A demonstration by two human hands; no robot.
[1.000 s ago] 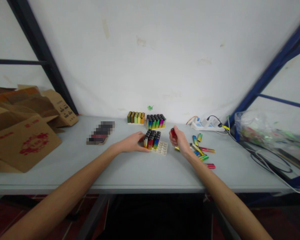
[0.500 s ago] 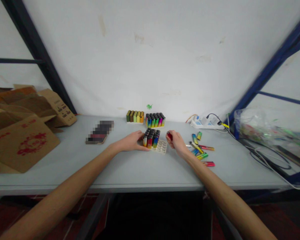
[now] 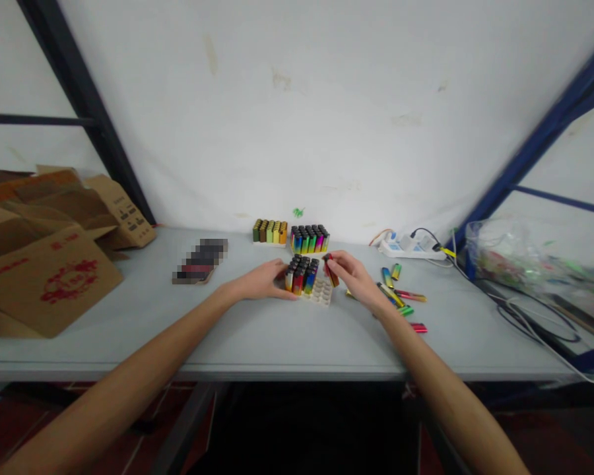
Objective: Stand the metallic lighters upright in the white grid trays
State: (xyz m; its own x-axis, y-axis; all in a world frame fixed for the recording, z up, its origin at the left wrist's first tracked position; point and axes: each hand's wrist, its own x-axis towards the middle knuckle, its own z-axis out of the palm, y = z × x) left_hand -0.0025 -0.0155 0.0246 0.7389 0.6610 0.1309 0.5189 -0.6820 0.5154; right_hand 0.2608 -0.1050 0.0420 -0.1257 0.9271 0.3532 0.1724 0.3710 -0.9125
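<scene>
My left hand is curled against the left side of a pale tray with round holes, its thumb along the near edge and fingers behind the lighters. Several upright lighters with dark tops fill the tray's left part; bare holes show on the right. Between the thumb and fingers of my right hand is a red lighter, tilted, dark top up, over the tray's right edge. Loose lighters in several colours lie on the table right of my right hand, partly hidden by it.
Two more full sets, yellow-green lighters and multicoloured lighters, stand by the wall. Left are a blurred-out flat object and a cardboard box. A power strip, cables and a plastic bag lie right.
My right hand has moved left towards the tray and turned the red lighter so more of its body shows. My left hand stays at the tray; the view has shifted slightly.
</scene>
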